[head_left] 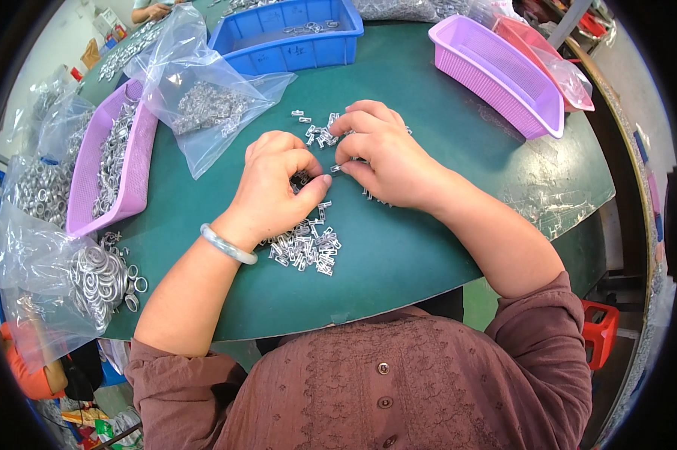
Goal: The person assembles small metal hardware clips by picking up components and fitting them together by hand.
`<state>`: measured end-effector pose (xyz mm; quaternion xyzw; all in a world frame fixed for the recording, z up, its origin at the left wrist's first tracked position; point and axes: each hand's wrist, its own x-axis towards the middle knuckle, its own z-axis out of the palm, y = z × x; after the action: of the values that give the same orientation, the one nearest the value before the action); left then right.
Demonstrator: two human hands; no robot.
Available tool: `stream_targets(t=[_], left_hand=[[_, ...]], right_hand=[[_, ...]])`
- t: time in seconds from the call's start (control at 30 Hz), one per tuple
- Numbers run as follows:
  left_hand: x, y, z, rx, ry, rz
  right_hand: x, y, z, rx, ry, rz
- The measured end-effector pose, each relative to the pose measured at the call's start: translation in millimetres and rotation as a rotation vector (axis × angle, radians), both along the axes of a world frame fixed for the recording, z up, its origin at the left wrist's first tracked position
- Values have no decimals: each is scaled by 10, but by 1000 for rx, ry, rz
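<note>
Over the middle of the green table [398, 255], my right hand [383, 154] pinches a small silver rectangular metal piece [336, 168] between thumb and index finger. My left hand [271, 184], with a pale bangle at the wrist, is curled with its thumb close to the right fingertips. Something dark shows inside its fingers, but I cannot make out what it holds. A heap of similar small metal pieces [305, 251] lies below my left hand. Another loose cluster of metal pieces [320, 135] lies beyond the hands, partly hidden by my right fingers.
On the left stand a purple basket [139, 161] of metal parts and clear bags [211, 105] of silver pieces and rings. A blue bin [278, 56] is at the back; another purple basket [496, 75] and a red tray [579, 94] are back right. Another person's hand [157, 11] shows far left.
</note>
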<state>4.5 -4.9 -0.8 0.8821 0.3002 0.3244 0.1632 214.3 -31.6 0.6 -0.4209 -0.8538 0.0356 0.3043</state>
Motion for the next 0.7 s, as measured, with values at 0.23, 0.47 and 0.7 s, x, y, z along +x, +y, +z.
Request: stream_targets(t=[0.23, 0.47, 0.7], left_hand=[[0, 24, -38, -70, -56, -53], [-4, 35, -32, -53, -82, -88], [18, 22, -20, -63, -123, -68]], right_hand=[[-24, 5, 37, 25, 119, 105], [-4, -12, 57, -66, 141, 86], [3, -18, 77, -58, 130, 103]])
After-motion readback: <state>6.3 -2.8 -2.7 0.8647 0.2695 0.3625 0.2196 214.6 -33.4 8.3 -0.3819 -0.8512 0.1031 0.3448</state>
